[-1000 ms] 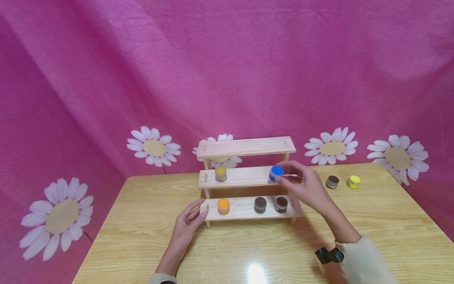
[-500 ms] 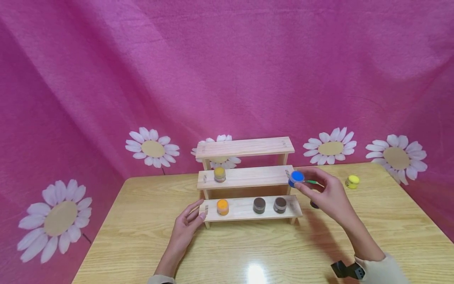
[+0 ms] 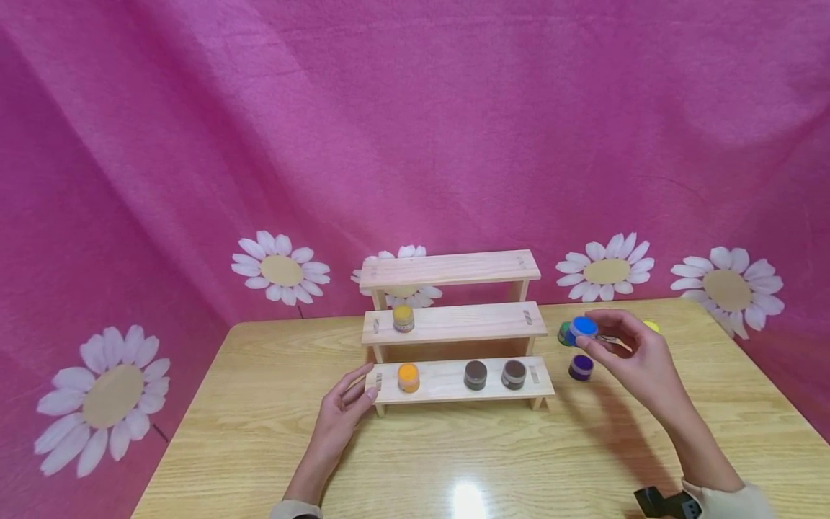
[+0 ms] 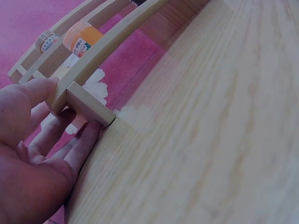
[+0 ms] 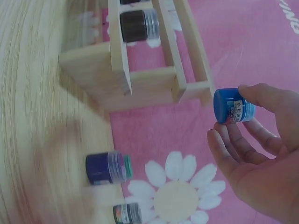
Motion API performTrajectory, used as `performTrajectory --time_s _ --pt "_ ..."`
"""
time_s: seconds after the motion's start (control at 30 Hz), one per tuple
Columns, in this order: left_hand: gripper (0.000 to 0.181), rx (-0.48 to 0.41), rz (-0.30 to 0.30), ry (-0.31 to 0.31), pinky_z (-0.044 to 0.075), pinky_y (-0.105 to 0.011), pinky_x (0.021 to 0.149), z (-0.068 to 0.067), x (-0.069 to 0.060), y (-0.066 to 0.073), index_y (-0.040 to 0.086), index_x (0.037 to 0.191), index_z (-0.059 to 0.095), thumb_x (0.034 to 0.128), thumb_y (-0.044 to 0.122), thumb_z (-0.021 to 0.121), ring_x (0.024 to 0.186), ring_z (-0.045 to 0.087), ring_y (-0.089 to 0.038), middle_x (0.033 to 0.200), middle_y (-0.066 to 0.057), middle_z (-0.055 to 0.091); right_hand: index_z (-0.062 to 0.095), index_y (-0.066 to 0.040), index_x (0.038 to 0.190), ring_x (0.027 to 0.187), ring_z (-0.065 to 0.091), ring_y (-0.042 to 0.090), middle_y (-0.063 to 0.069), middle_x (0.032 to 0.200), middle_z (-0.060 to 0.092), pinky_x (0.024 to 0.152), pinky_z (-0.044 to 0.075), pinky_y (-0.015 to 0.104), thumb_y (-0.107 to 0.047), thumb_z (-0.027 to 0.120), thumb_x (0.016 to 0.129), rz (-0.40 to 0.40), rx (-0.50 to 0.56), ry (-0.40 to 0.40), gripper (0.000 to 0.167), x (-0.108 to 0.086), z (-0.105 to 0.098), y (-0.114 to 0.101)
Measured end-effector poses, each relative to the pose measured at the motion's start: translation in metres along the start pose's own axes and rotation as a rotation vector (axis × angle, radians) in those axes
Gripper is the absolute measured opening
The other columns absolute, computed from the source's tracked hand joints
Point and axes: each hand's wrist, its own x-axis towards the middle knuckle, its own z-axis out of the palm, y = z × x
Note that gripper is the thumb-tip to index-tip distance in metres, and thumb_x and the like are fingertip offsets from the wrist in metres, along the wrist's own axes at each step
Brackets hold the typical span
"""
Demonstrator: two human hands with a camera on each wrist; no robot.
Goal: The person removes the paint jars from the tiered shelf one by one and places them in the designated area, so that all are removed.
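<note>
Between thumb and fingers, my right hand (image 3: 635,353) pinches a blue paint jar (image 3: 583,328) above the table, right of the wooden three-step shelf (image 3: 447,330); the right wrist view shows the same blue jar (image 5: 233,105). My left hand (image 3: 340,414) holds the left end of the lowest step, its thumb on top and fingers at the leg in the left wrist view. An orange jar (image 3: 408,378) and two dark jars (image 3: 475,375) stand on that step. On the middle step is a dark yellow jar (image 3: 403,318).
Below the blue jar, a purple jar (image 3: 581,367) stands on the table. A green jar (image 3: 565,333) is partly hidden behind the blue one, and a yellow jar (image 3: 651,326) behind my right hand. A pink cloth with daisies (image 3: 282,270) hangs at the back.
My right hand has lifted the blue jar off the middle step and carried it right, past the shelf's end. The purple and green jars have come into view. My left hand has stayed in place.
</note>
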Motion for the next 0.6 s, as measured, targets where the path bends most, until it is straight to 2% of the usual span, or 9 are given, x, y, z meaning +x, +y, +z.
performTrajectory --time_s 0.23,0.43,0.6 --pt "0.055 0.015 0.020 -0.004 0.053 -0.031 0.100 0.001 0.000 0.000 0.004 0.150 0.050 0.1007 0.019 0.069 0.132 0.056 -0.033 0.147 -0.023 0.053 0.060 0.005 0.128 0.101 0.063 0.002 -0.008 0.112 0.066 0.083 0.054 0.012 -0.003 0.076 0.093 0.055 -0.011 0.003 0.039 -0.003 -0.013 0.020" --pt "0.055 0.025 0.041 -0.002 0.052 -0.028 0.099 0.001 0.000 -0.002 0.002 0.150 0.050 0.1005 0.016 0.069 0.132 0.056 -0.032 0.145 -0.023 0.055 0.058 0.004 0.131 0.101 0.063 -0.002 -0.015 0.113 0.063 0.082 0.053 0.010 -0.010 0.074 0.096 0.145 -0.029 -0.016 0.041 -0.007 -0.024 0.047" --pt "0.055 0.024 0.045 0.006 0.052 -0.027 0.100 0.001 0.000 -0.001 0.003 0.149 0.051 0.0999 0.018 0.070 0.130 0.057 -0.030 0.144 -0.022 0.057 0.056 0.003 0.134 0.098 0.063 -0.005 -0.015 0.113 0.062 0.079 0.055 0.012 -0.016 0.074 0.097 0.225 -0.022 -0.035 0.045 -0.008 -0.033 0.059"
